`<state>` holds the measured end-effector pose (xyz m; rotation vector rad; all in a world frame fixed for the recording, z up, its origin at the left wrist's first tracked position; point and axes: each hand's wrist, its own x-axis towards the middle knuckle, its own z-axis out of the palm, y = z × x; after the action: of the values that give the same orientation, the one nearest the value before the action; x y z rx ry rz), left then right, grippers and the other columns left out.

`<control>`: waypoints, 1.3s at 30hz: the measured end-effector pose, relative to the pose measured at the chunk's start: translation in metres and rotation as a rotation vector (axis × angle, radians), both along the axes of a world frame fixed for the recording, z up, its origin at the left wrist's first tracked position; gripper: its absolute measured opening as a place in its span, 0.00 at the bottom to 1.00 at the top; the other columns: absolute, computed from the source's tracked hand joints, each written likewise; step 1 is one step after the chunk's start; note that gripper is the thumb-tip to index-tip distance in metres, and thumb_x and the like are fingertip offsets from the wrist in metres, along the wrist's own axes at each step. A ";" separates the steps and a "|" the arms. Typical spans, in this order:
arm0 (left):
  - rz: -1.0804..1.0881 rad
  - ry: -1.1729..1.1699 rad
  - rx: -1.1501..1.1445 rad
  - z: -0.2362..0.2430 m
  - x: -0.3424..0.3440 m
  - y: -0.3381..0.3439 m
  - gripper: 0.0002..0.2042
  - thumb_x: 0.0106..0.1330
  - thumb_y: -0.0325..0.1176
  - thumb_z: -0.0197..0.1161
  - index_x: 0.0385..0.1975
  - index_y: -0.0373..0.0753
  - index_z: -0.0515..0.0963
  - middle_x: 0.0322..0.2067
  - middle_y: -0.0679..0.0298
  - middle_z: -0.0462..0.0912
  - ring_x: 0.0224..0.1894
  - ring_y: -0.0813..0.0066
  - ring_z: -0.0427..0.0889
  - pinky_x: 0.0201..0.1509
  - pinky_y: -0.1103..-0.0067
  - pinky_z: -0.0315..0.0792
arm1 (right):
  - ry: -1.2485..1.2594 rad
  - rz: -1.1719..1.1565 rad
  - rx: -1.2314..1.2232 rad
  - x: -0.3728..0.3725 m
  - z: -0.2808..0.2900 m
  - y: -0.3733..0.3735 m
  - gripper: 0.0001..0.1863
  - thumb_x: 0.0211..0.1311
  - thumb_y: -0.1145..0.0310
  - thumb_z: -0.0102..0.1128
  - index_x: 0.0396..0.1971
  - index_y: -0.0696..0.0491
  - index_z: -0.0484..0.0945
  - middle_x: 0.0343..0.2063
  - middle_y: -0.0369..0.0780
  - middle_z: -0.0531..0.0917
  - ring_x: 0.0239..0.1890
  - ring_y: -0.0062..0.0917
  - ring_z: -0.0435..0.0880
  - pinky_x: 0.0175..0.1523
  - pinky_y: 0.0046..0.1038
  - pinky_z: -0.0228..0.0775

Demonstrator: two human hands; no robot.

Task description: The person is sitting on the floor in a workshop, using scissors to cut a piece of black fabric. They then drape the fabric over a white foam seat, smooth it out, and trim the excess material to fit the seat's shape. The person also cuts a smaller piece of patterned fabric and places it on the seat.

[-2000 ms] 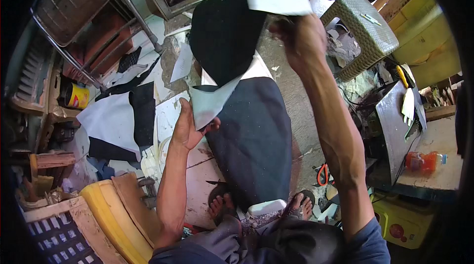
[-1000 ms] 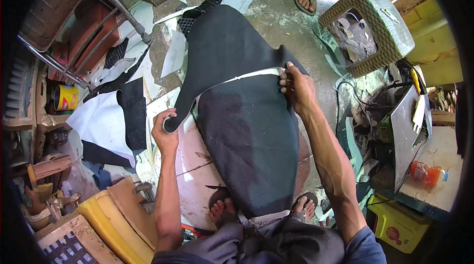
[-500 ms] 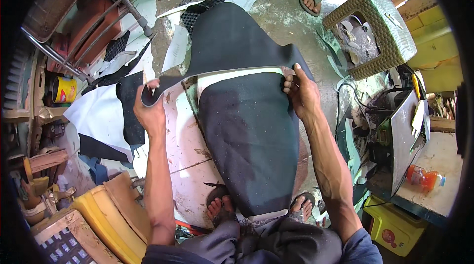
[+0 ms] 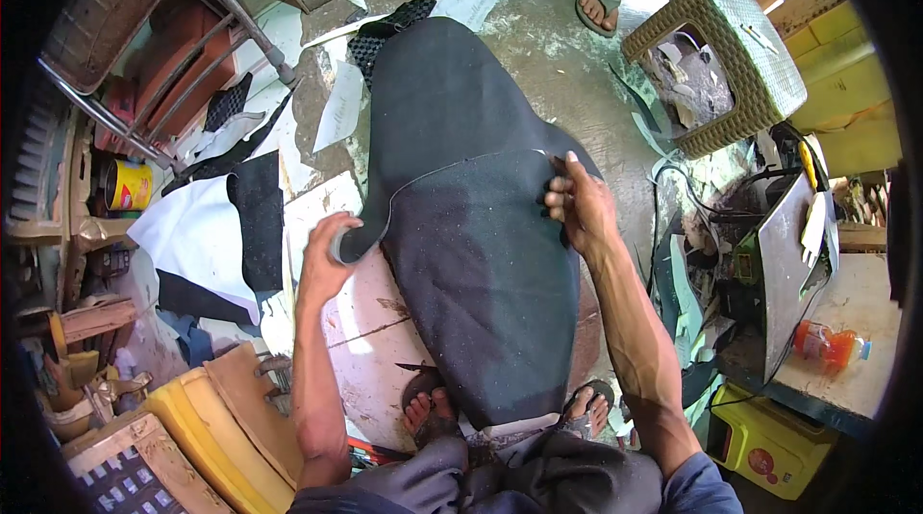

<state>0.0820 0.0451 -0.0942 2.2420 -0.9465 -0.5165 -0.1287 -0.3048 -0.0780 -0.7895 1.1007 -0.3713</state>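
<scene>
A long black padded piece, shaped like a motorcycle seat (image 4: 486,283), lies lengthwise before me, its narrow end between my feet. Over its far half lies a black upholstery sheet (image 4: 447,96), whose near edge crosses the piece in a curved line. My left hand (image 4: 325,259) is closed on the sheet's left corner, which curls over and shows a grey underside. At the right edge, my right hand (image 4: 584,204) pinches the sheet between thumb and bent fingers. What lies under the sheet is hidden.
White and black material scraps (image 4: 197,235) lie to the left, near a metal-framed chair (image 4: 226,9). Yellow foam pads (image 4: 216,432) stand at lower left. A woven-pattern stool (image 4: 750,62) is at far right, beside another person's sandaled foot (image 4: 601,4). An orange bottle (image 4: 829,346) lies on the right.
The sheet's near edge has come down onto the black piece, covering the pale strip seen before. My left hand has moved right and toward me; my right hand has shifted slightly nearer.
</scene>
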 end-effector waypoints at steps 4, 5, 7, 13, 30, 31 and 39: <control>-0.299 0.281 0.091 0.032 0.037 0.021 0.54 0.53 0.43 0.79 0.76 0.36 0.51 0.74 0.47 0.58 0.77 0.57 0.55 0.79 0.66 0.52 | 0.415 0.384 -0.378 -0.007 0.050 0.010 0.21 0.72 0.51 0.59 0.39 0.57 0.82 0.16 0.33 0.76 0.17 0.17 0.73 0.21 0.24 0.63; -0.111 0.459 -0.065 0.039 0.037 0.002 0.49 0.58 0.46 0.74 0.75 0.35 0.54 0.72 0.49 0.62 0.76 0.57 0.58 0.77 0.65 0.54 | 0.456 0.371 -0.521 -0.009 0.049 0.003 0.21 0.72 0.51 0.59 0.37 0.57 0.83 0.16 0.33 0.76 0.16 0.16 0.72 0.22 0.24 0.63; 0.251 0.596 -0.238 0.032 0.041 -0.042 0.35 0.70 0.51 0.62 0.70 0.34 0.64 0.66 0.51 0.72 0.68 0.61 0.69 0.70 0.65 0.63 | 0.465 0.317 -0.814 -0.003 0.031 -0.023 0.25 0.70 0.48 0.60 0.34 0.60 0.83 0.18 0.36 0.78 0.19 0.19 0.71 0.26 0.29 0.64; 0.516 0.581 -0.174 -0.031 0.070 -0.121 0.25 0.69 0.40 0.67 0.59 0.28 0.76 0.51 0.52 0.83 0.52 0.68 0.81 0.58 0.75 0.72 | 0.373 0.661 -0.864 0.074 -0.028 -0.076 0.37 0.67 0.41 0.58 0.59 0.62 0.77 0.57 0.57 0.79 0.64 0.41 0.76 0.67 0.38 0.66; 0.463 0.561 -0.305 -0.008 0.084 -0.134 0.13 0.66 0.32 0.70 0.43 0.30 0.83 0.36 0.61 0.88 0.33 0.77 0.84 0.41 0.81 0.77 | 0.363 0.825 -0.749 0.087 0.021 -0.101 0.19 0.63 0.55 0.72 0.34 0.60 0.86 0.27 0.39 0.86 0.27 0.21 0.82 0.35 0.27 0.74; 0.471 0.572 -0.324 -0.009 0.082 -0.134 0.13 0.66 0.32 0.70 0.44 0.29 0.83 0.36 0.61 0.88 0.33 0.78 0.84 0.41 0.82 0.77 | 0.363 0.816 -0.790 0.085 0.016 -0.100 0.20 0.63 0.54 0.71 0.34 0.60 0.86 0.27 0.39 0.86 0.28 0.21 0.82 0.36 0.28 0.74; 0.492 0.592 -0.323 -0.016 0.085 -0.130 0.16 0.66 0.35 0.71 0.47 0.31 0.83 0.38 0.62 0.87 0.38 0.77 0.84 0.47 0.81 0.75 | 0.350 0.776 -0.777 0.080 0.003 -0.092 0.23 0.61 0.51 0.71 0.43 0.58 0.87 0.34 0.45 0.89 0.38 0.30 0.88 0.46 0.33 0.77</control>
<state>0.1674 -0.0848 -0.1104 1.7767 -0.1500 -0.6828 -0.0485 -0.3972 -0.0751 -1.9440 0.8637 0.0271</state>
